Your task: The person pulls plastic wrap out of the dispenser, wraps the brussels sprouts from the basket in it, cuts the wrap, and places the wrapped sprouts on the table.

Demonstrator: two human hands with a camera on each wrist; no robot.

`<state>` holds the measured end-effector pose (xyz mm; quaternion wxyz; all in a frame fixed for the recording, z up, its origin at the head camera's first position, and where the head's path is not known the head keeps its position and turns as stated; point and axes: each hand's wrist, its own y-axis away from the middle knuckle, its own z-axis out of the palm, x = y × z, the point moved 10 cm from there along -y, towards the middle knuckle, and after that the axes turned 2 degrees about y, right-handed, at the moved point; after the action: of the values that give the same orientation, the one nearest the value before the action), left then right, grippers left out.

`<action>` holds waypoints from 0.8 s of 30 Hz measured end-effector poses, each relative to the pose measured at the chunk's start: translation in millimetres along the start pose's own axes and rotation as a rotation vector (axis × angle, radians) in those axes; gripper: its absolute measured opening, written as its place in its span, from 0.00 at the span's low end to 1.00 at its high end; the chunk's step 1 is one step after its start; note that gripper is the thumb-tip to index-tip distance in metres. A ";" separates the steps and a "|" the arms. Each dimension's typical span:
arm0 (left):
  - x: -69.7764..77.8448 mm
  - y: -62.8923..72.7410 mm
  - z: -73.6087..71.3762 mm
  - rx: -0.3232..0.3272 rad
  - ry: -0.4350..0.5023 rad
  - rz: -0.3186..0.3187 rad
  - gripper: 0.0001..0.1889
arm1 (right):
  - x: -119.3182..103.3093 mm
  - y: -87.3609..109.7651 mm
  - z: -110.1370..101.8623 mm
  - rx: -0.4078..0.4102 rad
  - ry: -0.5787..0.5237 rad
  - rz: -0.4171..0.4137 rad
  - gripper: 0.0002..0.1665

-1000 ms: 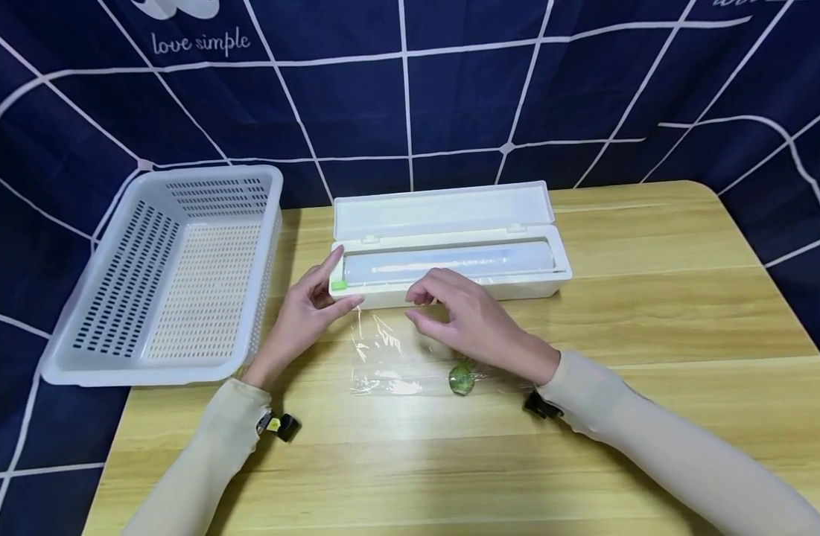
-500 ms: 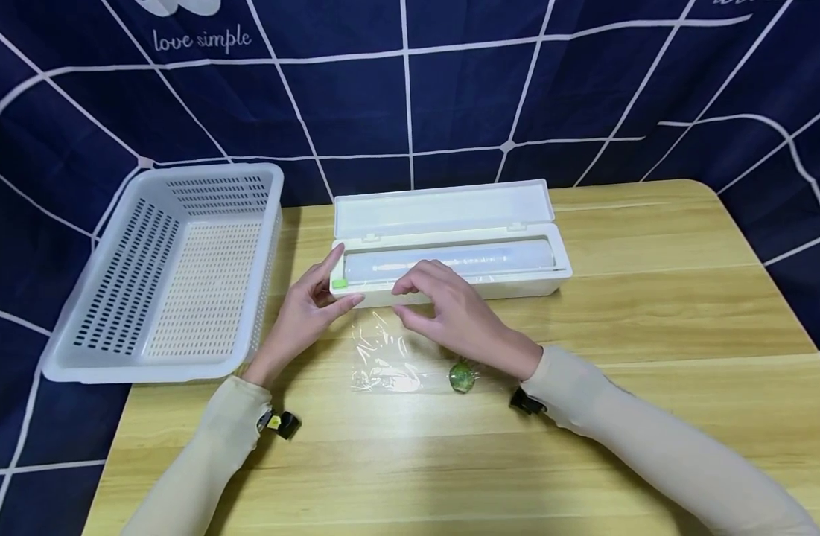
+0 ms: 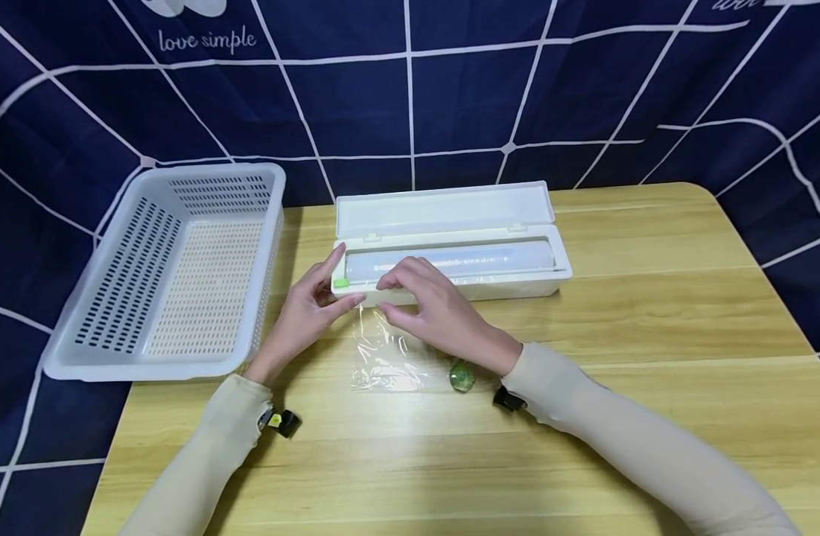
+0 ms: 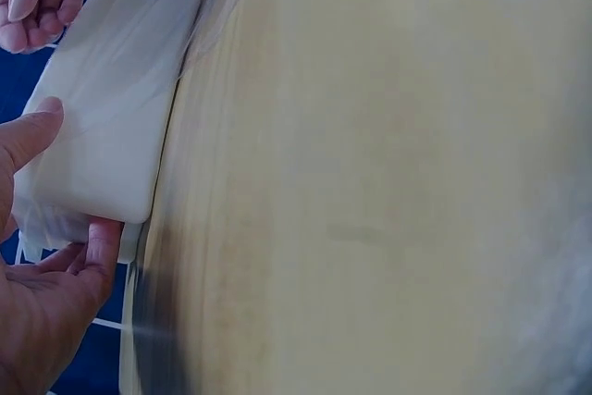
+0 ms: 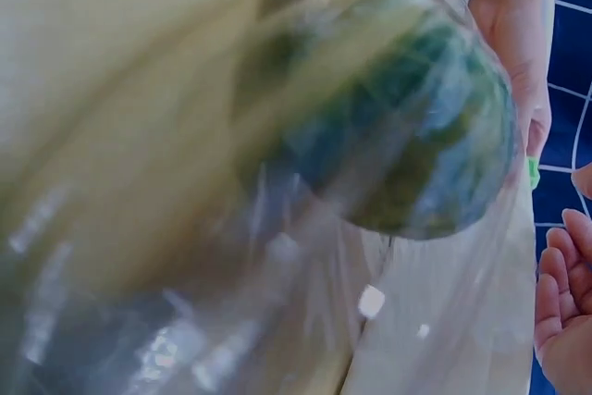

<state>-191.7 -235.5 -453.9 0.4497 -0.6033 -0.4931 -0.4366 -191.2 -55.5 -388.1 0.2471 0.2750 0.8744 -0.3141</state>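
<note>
Cling film [image 3: 388,365] runs over the front edge of a long white box [image 3: 526,287] onto the table [image 3: 651,313], toward the person. At the far left stands a white basket [image 3: 148,372]. Right of it, the left hand [image 3: 305,309] grips the box's left end, thumb against the front; just beside its fingers sits a green tab [image 3: 341,284]. Next, the right hand [image 3: 436,309] is at the box's front edge, fingers curved, thumb spread well away, with nothing seen between; whether it touches the box cannot be told. The box's long axis runs left to right, so the tab lies leftward along that edge from the right hand, and the left hand is nearer. Furthest right, a round green fruit [image 3: 461,377] shows through the film.
</note>
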 end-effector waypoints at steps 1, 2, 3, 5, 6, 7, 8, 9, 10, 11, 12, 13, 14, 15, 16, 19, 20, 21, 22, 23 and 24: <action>-0.3 -0.1 0.1 -0.001 -0.004 0.000 0.46 | -0.4 -1.0 0.7 -0.001 0.001 0.000 0.14; -0.5 -0.1 0.0 -0.001 -0.009 0.002 0.46 | -0.4 -2.1 1.8 -0.004 0.006 0.002 0.13; -0.2 -0.2 0.2 -0.001 -0.012 0.003 0.46 | -0.5 -3.1 2.8 -0.006 0.011 0.002 0.13; -0.1 -0.4 0.2 0.000 -0.020 0.006 0.46 | -1.1 -5.5 4.1 -0.004 0.017 -0.004 0.13; 0.0 -0.4 0.1 0.000 -0.025 0.006 0.46 | -1.3 -6.6 4.5 0.001 0.020 -0.008 0.13; -0.1 -0.6 0.0 0.002 -0.028 0.005 0.46 | -1.7 -7.8 4.7 0.007 0.022 -0.012 0.13; 0.4 -0.7 0.0 0.002 -0.028 0.006 0.46 | -1.7 -9.0 5.2 0.014 0.022 -0.017 0.12; 0.5 -0.9 0.1 0.002 -0.026 0.007 0.46 | -2.1 -10.0 5.4 0.022 0.022 -0.022 0.12; 0.5 -1.1 0.1 0.002 -0.026 0.008 0.46 | -2.7 -11.0 5.6 0.028 0.021 -0.026 0.12; 0.3 -1.2 0.2 0.001 -0.026 0.009 0.46 | -3.1 -11.7 6.0 0.033 0.019 -0.028 0.12; 0.3 -1.5 0.4 0.000 -0.024 0.010 0.46 | -3.3 -12.3 6.6 0.035 0.019 -0.027 0.12; 0.3 -1.8 0.5 -0.001 -0.023 0.011 0.46 | -3.5 -12.9 7.5 0.035 0.018 -0.024 0.12; 0.4 -1.8 0.9 -0.003 -0.022 0.012 0.46 | -3.5 -13.4 8.5 0.035 0.017 -0.021 0.12; 0.2 -1.9 1.0 -0.005 -0.025 0.014 0.46 | -3.5 -14.0 9.3 0.034 0.017 -0.017 0.12; 0.1 -2.0 1.1 -0.006 -0.027 0.015 0.46 | -3.4 -14.5 10.2 0.033 0.017 -0.013 0.12; 0.0 -2.2 0.6 -0.007 -0.034 0.021 0.46 | -2.8 -16.7 12.7 0.030 0.018 -0.001 0.13; 0.3 -2.1 0.1 -0.006 -0.038 0.024 0.46 | -2.6 -17.7 13.6 0.027 0.018 0.005 0.14; 0.9 -2.0 -0.5 -0.004 -0.044 0.027 0.46 | -2.4 -18.6 14.3 0.024 0.017 0.011 0.14; 1.5 -2.0 -1.0 -0.002 -0.046 0.030 0.45 | -2.4 -19.7 15.0 0.021 0.016 0.017 0.14; 2.0 -2.1 -1.7 0.001 -0.050 0.034 0.45 | -2.4 -20.7 15.9 0.016 0.014 0.023 0.15; 2.5 -2.2 -2.2 0.004 -0.055 0.037 0.45 | -2.5 -21.8 16.8 0.011 0.012 0.028 0.15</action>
<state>-193.7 -236.9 -450.8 0.4452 -0.6232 -0.4947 -0.4107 -198.9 -82.0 -389.0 0.2447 0.2907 0.8701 -0.3139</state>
